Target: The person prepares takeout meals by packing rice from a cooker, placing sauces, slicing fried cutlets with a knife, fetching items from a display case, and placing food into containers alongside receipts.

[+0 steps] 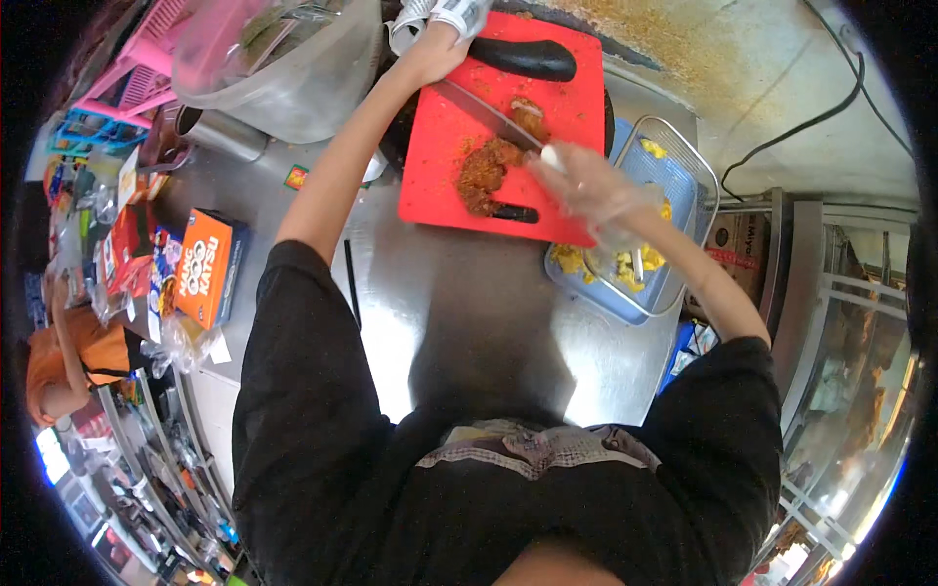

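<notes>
My right hand (579,179), in a clear plastic glove, is closed on the white handle of a kitchen knife (489,113). The blade lies slantwise over the red cutting board (432,176), between a small piece of breaded fried food (527,117) and a larger brown breaded piece (485,176). My left hand (443,44) is at the board's upper left, beside a black handle-like object (531,58). White printed paper or cloth lies at its fingers, partly cut off by the picture's edge, so its hold cannot be told.
A blue tray (670,179) with a wire basket (714,190) and yellow food pieces (630,267) is right of the board. A metal cup (223,134), a bag-lined bin (293,88) and an orange box (205,267) stand left. A person in orange (80,351) is at far left.
</notes>
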A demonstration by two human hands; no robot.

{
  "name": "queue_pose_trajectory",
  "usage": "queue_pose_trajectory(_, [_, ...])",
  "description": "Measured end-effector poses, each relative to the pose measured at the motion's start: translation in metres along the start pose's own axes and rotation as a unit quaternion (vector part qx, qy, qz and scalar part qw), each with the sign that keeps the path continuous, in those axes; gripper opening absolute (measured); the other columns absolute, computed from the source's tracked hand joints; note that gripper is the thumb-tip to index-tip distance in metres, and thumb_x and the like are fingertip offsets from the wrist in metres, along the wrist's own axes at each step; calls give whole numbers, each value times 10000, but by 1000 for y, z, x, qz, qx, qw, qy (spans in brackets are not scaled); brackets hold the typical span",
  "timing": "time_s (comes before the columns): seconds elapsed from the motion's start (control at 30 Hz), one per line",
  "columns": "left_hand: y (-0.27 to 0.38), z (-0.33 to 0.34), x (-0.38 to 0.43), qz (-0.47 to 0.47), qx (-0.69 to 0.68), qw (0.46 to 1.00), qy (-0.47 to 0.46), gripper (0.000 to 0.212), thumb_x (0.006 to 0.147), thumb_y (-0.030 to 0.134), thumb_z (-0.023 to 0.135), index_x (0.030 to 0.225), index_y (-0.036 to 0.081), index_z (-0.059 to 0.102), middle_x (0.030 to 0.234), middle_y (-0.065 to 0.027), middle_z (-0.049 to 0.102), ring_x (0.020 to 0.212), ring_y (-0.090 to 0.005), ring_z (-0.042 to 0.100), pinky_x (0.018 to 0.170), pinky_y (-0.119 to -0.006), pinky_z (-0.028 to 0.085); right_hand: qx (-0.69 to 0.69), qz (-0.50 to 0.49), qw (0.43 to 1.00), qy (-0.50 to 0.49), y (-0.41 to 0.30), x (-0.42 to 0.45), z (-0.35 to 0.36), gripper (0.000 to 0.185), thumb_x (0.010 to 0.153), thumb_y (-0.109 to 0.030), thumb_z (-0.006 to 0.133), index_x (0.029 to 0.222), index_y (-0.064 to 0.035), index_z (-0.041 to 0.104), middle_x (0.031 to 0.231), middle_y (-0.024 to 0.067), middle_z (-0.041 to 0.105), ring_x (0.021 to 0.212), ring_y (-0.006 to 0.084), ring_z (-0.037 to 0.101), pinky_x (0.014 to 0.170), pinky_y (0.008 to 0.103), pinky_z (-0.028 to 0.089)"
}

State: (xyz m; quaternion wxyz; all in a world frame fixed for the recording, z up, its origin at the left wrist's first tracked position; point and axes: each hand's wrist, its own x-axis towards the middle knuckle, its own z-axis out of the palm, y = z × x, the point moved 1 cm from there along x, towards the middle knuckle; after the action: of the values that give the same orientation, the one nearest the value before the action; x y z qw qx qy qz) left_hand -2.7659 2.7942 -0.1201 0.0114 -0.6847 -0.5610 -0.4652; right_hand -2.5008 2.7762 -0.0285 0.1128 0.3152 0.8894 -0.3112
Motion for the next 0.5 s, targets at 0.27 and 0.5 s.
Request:
queue_pose_trajectory(0.27, [43, 25, -22, 15, -38, 999, -31, 289, 818, 128, 415, 1062, 5, 510, 1137, -217, 498, 1079, -390, 440, 947, -415, 324, -55, -50, 995, 74, 33, -35, 35, 379, 886, -348, 464, 804, 22, 485, 565, 193, 515, 569, 362, 567, 543, 405, 454])
queue_pose_trajectory(0.5, [18, 10, 30, -17, 69, 997, -6, 311, 782, -8, 427, 1092, -13, 449, 990, -182, 479, 962, -341, 453, 868, -383, 367, 54, 74, 995, -36, 8, -5, -7, 416, 874, -392, 456, 789, 12, 506, 635, 204, 576, 636, 343, 600, 603, 432, 461])
